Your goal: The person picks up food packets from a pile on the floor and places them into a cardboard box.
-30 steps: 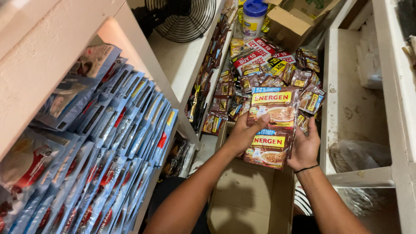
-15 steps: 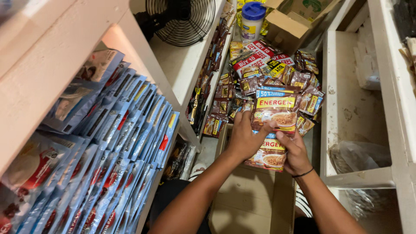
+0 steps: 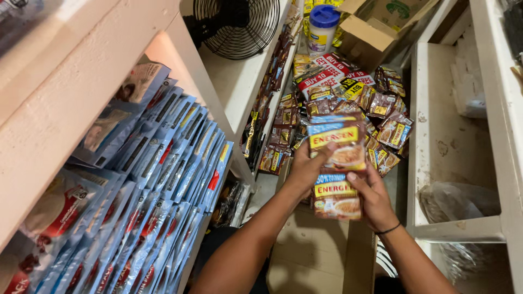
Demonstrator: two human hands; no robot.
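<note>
Two glossy brown foil sachets with blue and yellow bands (image 3: 336, 163), joined in a strip, are gripped by the left hand (image 3: 305, 170) and the right hand (image 3: 370, 196), just in front of the heaped brown sachets (image 3: 348, 103); two hands are counted.

You have one camera only, worn on your head, so no second view shares any part of the scene. It looks steeply down from above and a little forward, with your forearms entering from the bottom edge and your left hand (image 3: 306, 169) and right hand (image 3: 375, 198) meeting close below the lens, near the middle of the picture. The white shelf unit (image 3: 81, 81) on your left stands very near and fills that whole side, seen from just above its top board. Farther ahead, at the top edge, the view reaches a fan (image 3: 237, 24) and a cardboard box (image 3: 376, 27).
</note>
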